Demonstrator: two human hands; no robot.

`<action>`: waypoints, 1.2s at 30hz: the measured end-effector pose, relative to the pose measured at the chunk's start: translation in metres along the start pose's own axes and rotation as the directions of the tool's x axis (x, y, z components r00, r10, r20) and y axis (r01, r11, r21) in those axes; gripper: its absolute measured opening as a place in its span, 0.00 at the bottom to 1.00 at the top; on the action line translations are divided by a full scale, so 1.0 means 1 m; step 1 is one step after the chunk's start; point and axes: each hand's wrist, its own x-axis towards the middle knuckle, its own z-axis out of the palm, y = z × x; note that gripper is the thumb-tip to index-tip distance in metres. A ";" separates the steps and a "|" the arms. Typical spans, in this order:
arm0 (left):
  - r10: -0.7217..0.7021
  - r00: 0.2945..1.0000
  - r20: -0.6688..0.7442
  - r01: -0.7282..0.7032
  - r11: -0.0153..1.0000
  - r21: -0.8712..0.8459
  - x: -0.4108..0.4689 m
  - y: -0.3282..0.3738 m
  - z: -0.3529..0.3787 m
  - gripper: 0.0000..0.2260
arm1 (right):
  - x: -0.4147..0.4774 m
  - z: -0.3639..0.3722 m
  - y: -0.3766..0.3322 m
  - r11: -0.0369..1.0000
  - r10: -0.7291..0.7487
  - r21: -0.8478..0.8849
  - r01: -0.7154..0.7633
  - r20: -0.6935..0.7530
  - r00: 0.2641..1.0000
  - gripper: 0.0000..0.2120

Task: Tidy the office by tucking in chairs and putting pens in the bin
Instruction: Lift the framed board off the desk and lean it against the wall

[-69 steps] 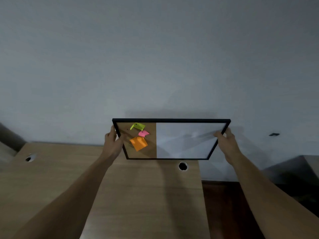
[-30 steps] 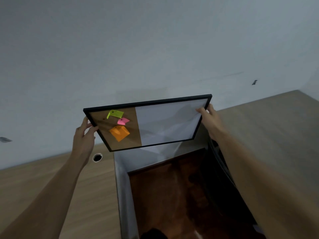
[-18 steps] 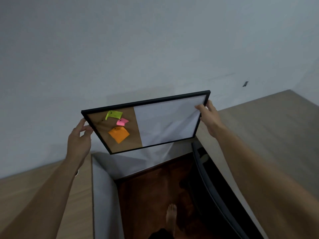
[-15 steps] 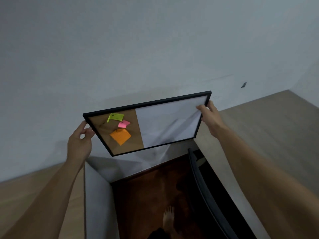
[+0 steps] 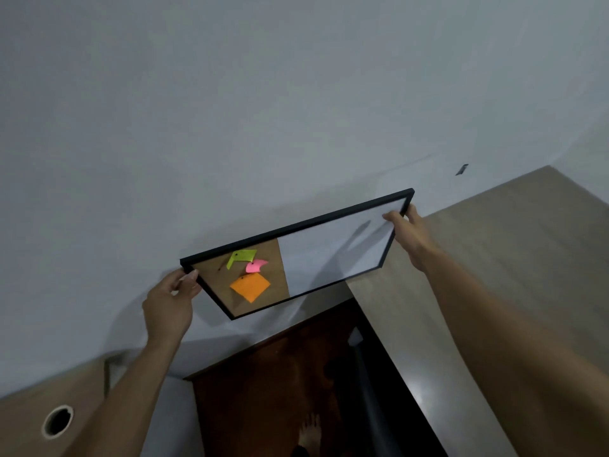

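I hold a black-framed board (image 5: 329, 249), half cork and half whiteboard, in the air in front of a grey wall. My left hand (image 5: 169, 300) grips its left corner and my right hand (image 5: 410, 237) grips its right edge. Green (image 5: 242, 257), pink (image 5: 255, 266) and orange (image 5: 250, 285) sticky notes are pinned to the cork half. The board tilts, its right end higher. No chair, pen or bin is in view.
A wooden desk with a round cable hole (image 5: 58, 421) lies at lower left. Another wooden desk (image 5: 514, 258) runs along the right. Between them is dark red floor (image 5: 280, 374), where my bare foot (image 5: 309, 430) stands beside a dark upright panel (image 5: 372, 390).
I have carried the board from above the left desk to the gap between the two desks. Since half a second ago it sits lower and nearer the right desk.
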 end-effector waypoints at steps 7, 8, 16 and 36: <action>-0.031 0.995 -0.091 0.032 0.999 0.011 0.016 0.009 0.051 0.10 | 0.056 -0.005 -0.007 0.998 0.003 -0.059 -0.002 0.015 1.000 0.29; -0.036 0.995 -0.093 0.037 0.999 0.008 0.020 0.009 0.055 0.10 | 0.061 -0.003 -0.010 0.997 -0.006 -0.074 0.008 0.019 1.000 0.31; -0.047 0.994 -0.099 0.046 0.999 -0.014 0.031 0.015 0.093 0.09 | 0.065 0.031 0.001 0.981 0.013 -0.191 0.023 0.186 0.982 0.43; -0.164 0.968 0.188 0.123 0.969 0.215 -0.023 -0.025 0.175 0.24 | 0.033 0.100 0.064 0.979 0.124 -0.189 -0.071 0.282 0.951 0.39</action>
